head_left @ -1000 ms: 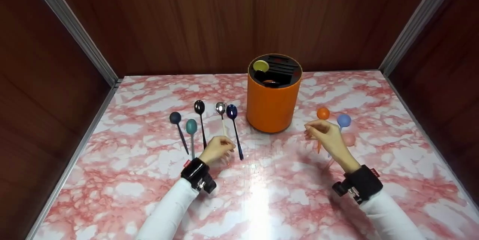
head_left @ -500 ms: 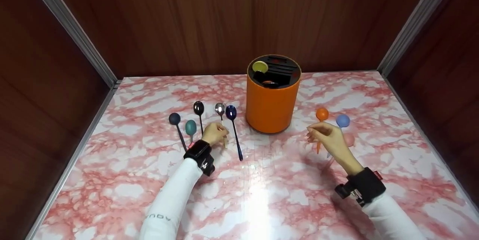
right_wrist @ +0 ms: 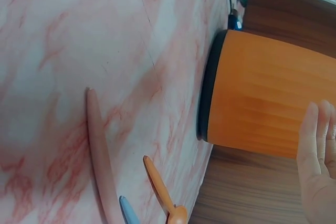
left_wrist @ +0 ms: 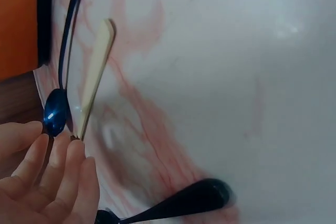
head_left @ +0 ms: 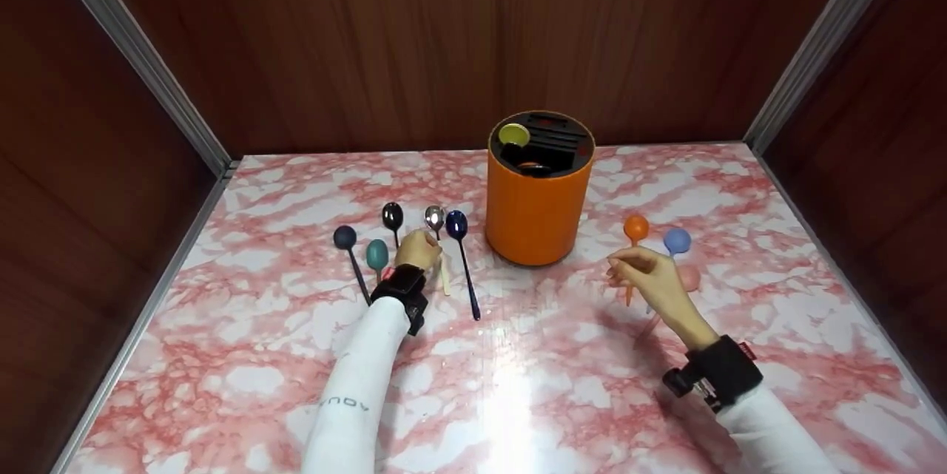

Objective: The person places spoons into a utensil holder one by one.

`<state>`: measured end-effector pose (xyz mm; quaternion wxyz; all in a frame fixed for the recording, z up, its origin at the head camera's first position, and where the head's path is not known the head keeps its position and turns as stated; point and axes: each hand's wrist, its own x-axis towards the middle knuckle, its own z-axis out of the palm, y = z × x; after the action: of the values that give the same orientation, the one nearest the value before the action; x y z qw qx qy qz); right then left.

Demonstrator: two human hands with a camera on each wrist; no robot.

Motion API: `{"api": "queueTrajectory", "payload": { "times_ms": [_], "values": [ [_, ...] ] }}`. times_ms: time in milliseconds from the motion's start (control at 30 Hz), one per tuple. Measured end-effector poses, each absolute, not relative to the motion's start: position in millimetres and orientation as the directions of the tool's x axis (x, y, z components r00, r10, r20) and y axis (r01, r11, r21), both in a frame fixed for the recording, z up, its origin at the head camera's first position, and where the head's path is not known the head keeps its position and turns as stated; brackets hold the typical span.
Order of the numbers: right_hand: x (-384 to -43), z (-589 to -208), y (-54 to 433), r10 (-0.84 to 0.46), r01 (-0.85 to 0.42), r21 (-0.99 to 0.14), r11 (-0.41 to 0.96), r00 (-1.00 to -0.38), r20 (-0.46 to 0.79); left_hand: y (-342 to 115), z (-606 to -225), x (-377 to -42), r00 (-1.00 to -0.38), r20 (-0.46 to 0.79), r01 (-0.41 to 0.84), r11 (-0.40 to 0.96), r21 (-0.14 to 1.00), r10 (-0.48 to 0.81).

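Observation:
In the head view my left hand [head_left: 419, 248] is over the neck of a silver spoon with a cream handle [head_left: 444, 274]. The left wrist view shows its fingertips [left_wrist: 76, 148] at the top of the cream handle [left_wrist: 95, 77]; whether they pinch the neck is hidden. A shiny dark blue spoon [head_left: 457, 222] lies to the right, a black spoon [head_left: 392, 214] to the left. My right hand [head_left: 642, 268] hovers with loosely bent fingers and holds nothing, near an orange spoon [head_left: 635, 227], a light blue spoon [head_left: 677, 240] and a pink spoon [head_left: 689, 278].
An orange cylindrical holder [head_left: 538, 222] with a black slotted top stands between the hands. A teal spoon [head_left: 377, 254] and a dark navy spoon [head_left: 345, 237] lie at the left. Wood panels [head_left: 370, 45] border the marbled table [head_left: 251, 378].
My left hand has moved forward along the cream handle toward the bowl of the silver spoon. My right hand has hardly moved, and the spoons lie where they lay.

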<state>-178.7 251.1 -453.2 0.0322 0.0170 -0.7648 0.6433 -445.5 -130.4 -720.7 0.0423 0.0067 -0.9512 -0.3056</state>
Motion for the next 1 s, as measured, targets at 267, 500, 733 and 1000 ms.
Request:
{"api": "queueTrajectory", "payload": {
  "times_ms": [267, 500, 733, 1000],
  "values": [
    [-178.3, -454.3, 253.0, 0.009, -0.055, -0.983, 0.176, -0.998, 0.057, -135.7, -773.9, -480.2, -0.984, 0.165, 0.038, 0.818, 0.574, -0.07],
    [-177.0, -455.8, 256.6, -0.002, -0.049, -0.982, 0.183, -0.999, 0.05, -110.4, -673.5, -406.4, -0.979, 0.18, 0.032, 0.811, 0.583, -0.09],
    [-175.0, -457.3, 256.4, 0.004, -0.042, -0.984, 0.174, -0.999, 0.044, -107.4, -701.8, -424.4, -0.985, 0.153, 0.014, 0.835, 0.55, -0.084],
    [-172.6, -460.7, 259.7, 0.012, -0.04, -0.984, 0.173, -0.999, 0.043, -119.8, -797.0, -486.0, -0.976, 0.211, 0.06, 0.85, 0.524, -0.061]
  ]
}}
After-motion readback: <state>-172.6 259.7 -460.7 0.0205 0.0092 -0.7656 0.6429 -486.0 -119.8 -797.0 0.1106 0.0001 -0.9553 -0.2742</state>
